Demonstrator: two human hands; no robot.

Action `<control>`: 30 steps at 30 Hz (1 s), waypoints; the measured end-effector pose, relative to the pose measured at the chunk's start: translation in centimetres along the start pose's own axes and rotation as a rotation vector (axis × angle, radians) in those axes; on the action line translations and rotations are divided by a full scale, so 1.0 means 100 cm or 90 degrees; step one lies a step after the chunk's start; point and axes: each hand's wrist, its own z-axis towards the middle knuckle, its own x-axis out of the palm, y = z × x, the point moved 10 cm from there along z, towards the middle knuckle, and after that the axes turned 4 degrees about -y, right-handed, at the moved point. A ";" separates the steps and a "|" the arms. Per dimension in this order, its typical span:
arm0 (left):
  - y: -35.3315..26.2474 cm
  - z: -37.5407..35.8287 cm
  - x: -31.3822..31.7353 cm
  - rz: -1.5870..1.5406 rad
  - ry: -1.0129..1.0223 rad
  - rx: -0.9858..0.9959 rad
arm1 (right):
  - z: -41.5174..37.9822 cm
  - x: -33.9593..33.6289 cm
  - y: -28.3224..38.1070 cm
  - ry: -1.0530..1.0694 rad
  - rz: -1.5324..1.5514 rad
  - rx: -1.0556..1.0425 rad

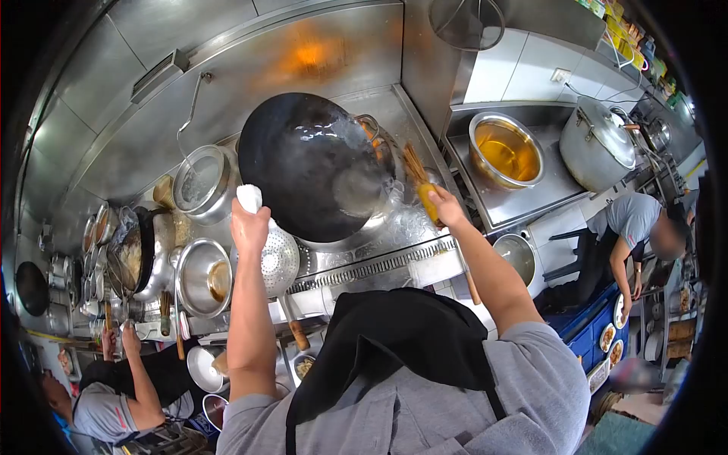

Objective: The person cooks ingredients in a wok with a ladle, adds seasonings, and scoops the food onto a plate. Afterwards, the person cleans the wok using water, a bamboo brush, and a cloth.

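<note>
My left hand is closed around a folded white cloth at the near left rim of a large black wok. The wok stands tilted over the stove, wet inside, with steam over it. Water splashes off its right rim onto the wet steel stovetop. In my right hand is a bamboo wok brush with a yellow-wrapped grip, bristles up, just right of the wok and apart from it. Flames show orange behind the wok's right edge. The cloth hides how my left fingers meet the rim.
A perforated ladle and steel bowls lie left of me. On the right stand a pot of yellow oil and a lidded stockpot. One co-worker works at left, another bends over dishes at right.
</note>
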 end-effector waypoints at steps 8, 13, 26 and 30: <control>-0.101 -0.050 0.003 0.091 -0.007 0.096 | 0.046 0.034 -0.002 0.080 0.042 0.097; -0.100 -0.113 0.014 0.134 0.002 0.203 | 0.025 0.049 -0.008 0.107 0.166 0.140; 0.142 -0.100 0.109 -0.324 -0.052 -0.293 | 0.055 0.023 0.237 0.137 0.253 -0.208; 0.068 -0.111 0.162 -0.557 -0.009 -0.304 | 0.085 0.079 0.335 -0.011 0.209 -0.468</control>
